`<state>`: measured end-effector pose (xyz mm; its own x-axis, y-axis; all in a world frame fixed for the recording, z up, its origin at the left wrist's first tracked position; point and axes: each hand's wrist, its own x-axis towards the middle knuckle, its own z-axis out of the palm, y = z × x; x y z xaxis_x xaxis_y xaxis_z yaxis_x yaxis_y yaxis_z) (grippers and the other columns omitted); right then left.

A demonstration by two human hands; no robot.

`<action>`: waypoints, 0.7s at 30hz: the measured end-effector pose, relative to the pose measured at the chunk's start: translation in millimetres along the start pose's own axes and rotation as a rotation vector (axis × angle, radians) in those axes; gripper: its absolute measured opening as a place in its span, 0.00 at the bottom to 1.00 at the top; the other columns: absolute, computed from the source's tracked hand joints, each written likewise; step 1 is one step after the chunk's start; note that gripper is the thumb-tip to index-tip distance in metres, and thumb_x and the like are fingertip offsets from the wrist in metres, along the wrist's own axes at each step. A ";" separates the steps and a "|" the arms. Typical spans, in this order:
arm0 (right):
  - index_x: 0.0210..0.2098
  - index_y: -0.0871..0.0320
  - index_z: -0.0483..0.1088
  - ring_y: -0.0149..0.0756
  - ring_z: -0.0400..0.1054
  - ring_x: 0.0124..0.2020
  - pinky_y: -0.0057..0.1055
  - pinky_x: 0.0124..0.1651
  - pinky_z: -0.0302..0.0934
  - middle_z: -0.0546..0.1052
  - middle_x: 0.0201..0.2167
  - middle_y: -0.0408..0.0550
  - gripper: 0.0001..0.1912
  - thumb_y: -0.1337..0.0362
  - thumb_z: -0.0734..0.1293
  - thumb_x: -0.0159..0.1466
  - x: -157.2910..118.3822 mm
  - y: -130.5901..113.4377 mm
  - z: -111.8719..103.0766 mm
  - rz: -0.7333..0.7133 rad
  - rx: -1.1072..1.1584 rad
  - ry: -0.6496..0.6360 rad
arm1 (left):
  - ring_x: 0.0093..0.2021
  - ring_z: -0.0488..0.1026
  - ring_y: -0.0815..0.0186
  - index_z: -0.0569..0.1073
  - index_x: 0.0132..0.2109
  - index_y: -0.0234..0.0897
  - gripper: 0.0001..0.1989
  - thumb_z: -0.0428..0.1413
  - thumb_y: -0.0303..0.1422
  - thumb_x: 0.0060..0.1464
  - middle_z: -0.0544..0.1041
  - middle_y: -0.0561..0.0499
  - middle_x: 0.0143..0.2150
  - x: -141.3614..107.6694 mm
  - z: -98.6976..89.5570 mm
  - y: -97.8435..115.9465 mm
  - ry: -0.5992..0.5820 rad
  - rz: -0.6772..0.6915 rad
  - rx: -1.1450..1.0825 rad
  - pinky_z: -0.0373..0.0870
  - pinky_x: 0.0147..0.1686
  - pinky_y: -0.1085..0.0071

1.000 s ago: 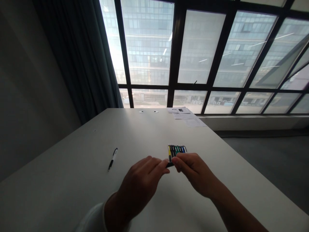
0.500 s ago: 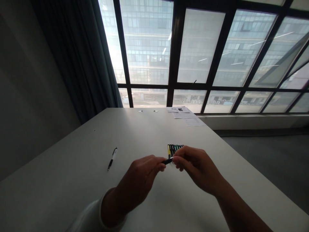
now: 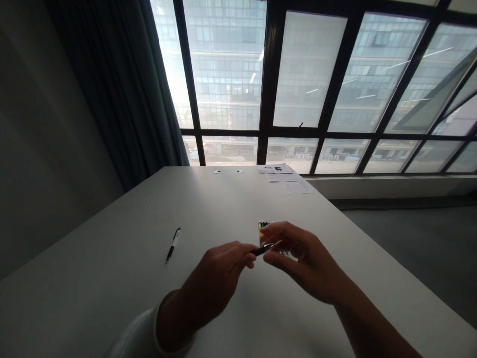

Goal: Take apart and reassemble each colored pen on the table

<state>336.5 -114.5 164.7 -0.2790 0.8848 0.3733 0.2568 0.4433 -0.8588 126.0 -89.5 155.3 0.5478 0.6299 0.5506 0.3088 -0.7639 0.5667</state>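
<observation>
Black pen (image 3: 264,249) slants up rightward, pinched in left hand (image 3: 212,283); half-open right hand (image 3: 303,261) perhaps touches it, mostly hiding a pen row (image 3: 264,225).

Tall black-framed windows (image 3: 305,69); dark curtain (image 3: 119,84) left (bunched); grey floor (image 3: 410,258)

A slim retractable pen (image 3: 264,249) between the left hand (image 3: 212,281) and right hand (image 3: 305,263), above a long rectangular worktop (image 3: 112,248), a row of retractable pens (image 3: 264,229) just behind the right hand, a lone slim pen (image 3: 173,245) well left on the worktop, printed paper sheets (image 3: 286,175) at its far end, a tall glazed window (image 3: 305,74) beyond.
</observation>
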 end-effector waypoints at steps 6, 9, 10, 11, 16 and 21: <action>0.39 0.57 0.75 0.35 0.71 0.37 0.33 0.39 0.67 0.78 0.37 0.49 0.05 0.65 0.66 0.68 0.7 0.3 -2.7 -0.106 -0.057 -0.031 | 0.23 0.69 0.73 0.75 0.51 0.36 0.14 0.46 0.30 0.66 0.79 0.53 0.31 -1.6 2.1 -2.0 -0.055 -0.100 -0.052 0.67 0.26 0.77; 0.40 0.56 0.75 0.36 0.73 0.39 0.35 0.42 0.69 0.78 0.39 0.50 0.04 0.64 0.68 0.66 -0.2 -0.5 -3.0 -0.112 -0.014 -0.019 | 0.22 0.68 0.73 0.75 0.50 0.36 0.14 0.46 0.32 0.67 0.79 0.52 0.31 -2.8 1.7 -2.5 -0.077 -0.123 -0.090 0.68 0.27 0.77; 0.43 0.56 0.74 0.36 0.73 0.38 0.35 0.42 0.69 0.78 0.39 0.49 0.07 0.63 0.70 0.65 -0.4 -0.7 -2.6 -0.081 -0.006 -0.008 | 0.22 0.68 0.73 0.75 0.50 0.36 0.14 0.45 0.32 0.67 0.79 0.53 0.30 -3.1 1.3 -2.4 -0.078 -0.128 -0.097 0.68 0.27 0.76; 0.45 0.56 0.74 0.36 0.73 0.37 0.34 0.41 0.69 0.78 0.38 0.49 0.11 0.62 0.71 0.64 -0.5 -0.8 -2.0 -0.046 -0.007 0.004 | 0.23 0.69 0.73 0.75 0.49 0.37 0.14 0.46 0.32 0.67 0.78 0.53 0.30 -3.2 0.9 -2.2 -0.078 -0.130 -0.103 0.69 0.28 0.76; 0.35 0.59 0.75 0.31 0.68 0.27 0.28 0.31 0.63 0.77 0.27 0.45 0.09 0.59 0.68 0.66 0.5 0.1 -0.8 0.001 -0.148 -0.003 | 0.30 0.75 0.70 0.76 0.50 0.39 0.15 0.46 0.33 0.67 0.80 0.52 0.33 -2.1 -0.8 0.4 -0.090 -0.122 -0.101 0.71 0.33 0.75; 0.40 0.56 0.76 0.34 0.71 0.34 0.31 0.38 0.65 0.78 0.35 0.47 0.04 0.66 0.68 0.67 1.1 0.6 -2.9 -0.171 -0.142 -0.038 | 0.30 0.75 0.69 0.73 0.52 0.40 0.12 0.53 0.35 0.64 0.80 0.52 0.35 -1.3 -0.9 2.7 -0.123 -0.136 -0.046 0.69 0.32 0.76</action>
<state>339.0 -112.9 165.7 -0.3637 0.7902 0.4932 0.3297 0.6044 -0.7253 125.4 -92.2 156.7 0.5950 0.7028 0.3900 0.3522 -0.6642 0.6594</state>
